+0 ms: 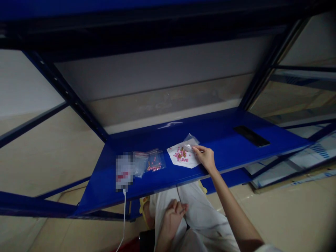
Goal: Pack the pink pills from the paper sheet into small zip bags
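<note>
Blue steel shelf (225, 147) under a white paper sheet (183, 157) of small pink and brown beads (181, 154); right hand (204, 157) closed on a small clear zip bag (191, 141) at the sheet's corner; left hand (172, 220) curled empty above the lap.

shelf (217, 134): bright blue | shelf post (63, 91): dark blue | paper (195, 161): white | beads (180, 154): pink and brown | bag (191, 140): clear, no color | pants (202, 206): white | slipper (144, 206): yellow

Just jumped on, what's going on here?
A person's right hand touches a clear bag lying on a white paper with pink beads on it, on a blue shelf. Two small filled bags lie beside the paper. The left hand rests curled over the lap.
</note>
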A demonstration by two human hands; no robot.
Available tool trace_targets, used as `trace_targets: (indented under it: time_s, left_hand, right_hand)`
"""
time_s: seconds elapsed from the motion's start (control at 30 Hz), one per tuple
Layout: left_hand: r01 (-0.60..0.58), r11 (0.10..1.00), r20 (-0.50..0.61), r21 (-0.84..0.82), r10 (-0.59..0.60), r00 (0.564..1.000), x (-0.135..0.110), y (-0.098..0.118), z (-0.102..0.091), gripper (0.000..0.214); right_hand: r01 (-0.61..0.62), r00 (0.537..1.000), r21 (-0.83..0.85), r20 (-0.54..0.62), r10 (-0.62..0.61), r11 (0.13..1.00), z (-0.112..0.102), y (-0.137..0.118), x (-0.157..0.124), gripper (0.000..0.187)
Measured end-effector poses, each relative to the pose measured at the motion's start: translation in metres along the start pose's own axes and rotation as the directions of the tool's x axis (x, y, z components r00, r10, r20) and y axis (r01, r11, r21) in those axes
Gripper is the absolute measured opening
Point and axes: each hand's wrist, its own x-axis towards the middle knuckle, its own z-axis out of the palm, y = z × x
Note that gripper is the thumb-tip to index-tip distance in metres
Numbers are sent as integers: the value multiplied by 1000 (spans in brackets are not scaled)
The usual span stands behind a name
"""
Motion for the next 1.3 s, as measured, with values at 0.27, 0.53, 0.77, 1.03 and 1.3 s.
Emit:
trace_targets:
  time_s: [0.27,0.53,0.77,1.03,1.3]
  left_hand:
    - [56,963,-11,-265,-62,998,-3,4,-6,29]
    - [85,962,10,-261,-86,996,0,4,-7,30]
    - [75,963,41,-259,-66,997,0,0,-5,29]
    - [74,958,114,-276,-44,993,2,-6,-14,30]
    - [75,963,59,-257,-62,996,-2,-5,-9,31]
  right_hand:
    - [-118,988,105,-82,127,987,5,3,-3,37]
    - [-67,996,193,-40,76,979,2,11,-1,40]
    - [-28,1000,168,0,28,985,1,13,0,33]
    - [40,999,68,-36,-38,997,6,7,3,31]
    - [-172,984,180,73,162,968,10,12,5,29]
